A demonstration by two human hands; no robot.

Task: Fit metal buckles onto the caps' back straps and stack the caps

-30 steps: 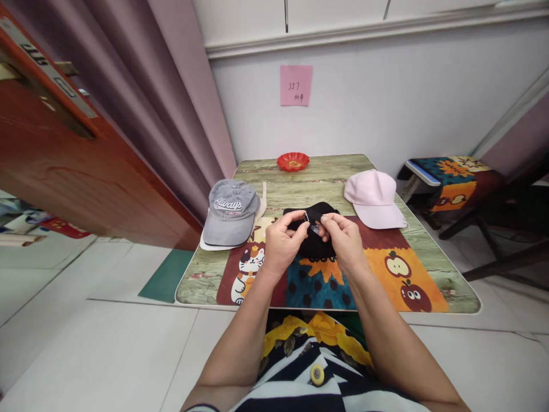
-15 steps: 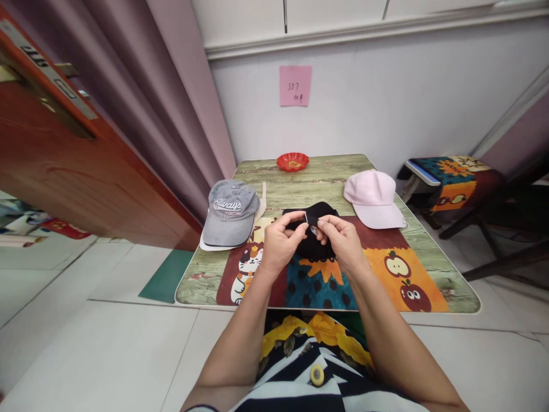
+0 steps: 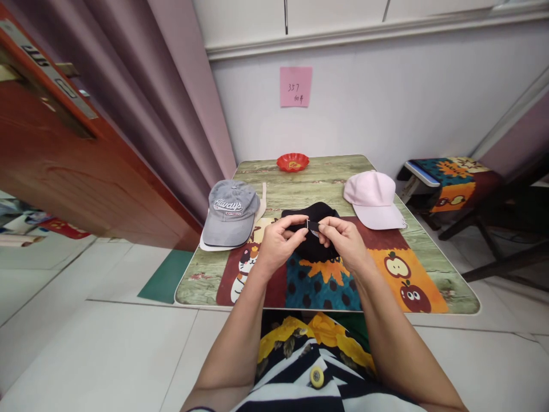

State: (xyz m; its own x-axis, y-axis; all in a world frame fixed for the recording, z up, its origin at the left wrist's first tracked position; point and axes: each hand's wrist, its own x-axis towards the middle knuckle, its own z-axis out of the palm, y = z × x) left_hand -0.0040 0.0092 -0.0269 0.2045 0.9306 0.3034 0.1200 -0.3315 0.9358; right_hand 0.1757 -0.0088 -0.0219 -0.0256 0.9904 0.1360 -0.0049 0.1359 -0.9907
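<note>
A black cap [image 3: 311, 250] lies in front of me on the patterned table mat [image 3: 323, 292], partly covered by my hands. My left hand [image 3: 281, 243] pinches the metal buckle [image 3: 307, 224] at the back of the cap between thumb and forefinger. On the other side, my right hand [image 3: 343, 237] grips the black adjusting strap [image 3: 314, 226], which runs into the buckle. The inside of the cap is mostly hidden.
A grey cap [image 3: 231, 214] sits atop a pale one at the table's left. The pink cap [image 3: 373, 197] stands at the right, and a red scalloped dish [image 3: 292, 162] at the back. Beyond the right edge is a stool [image 3: 454, 177].
Both hands have dropped very slightly with the strap and buckle. More of the strap shows flat between my fingers. The other caps have not moved.
</note>
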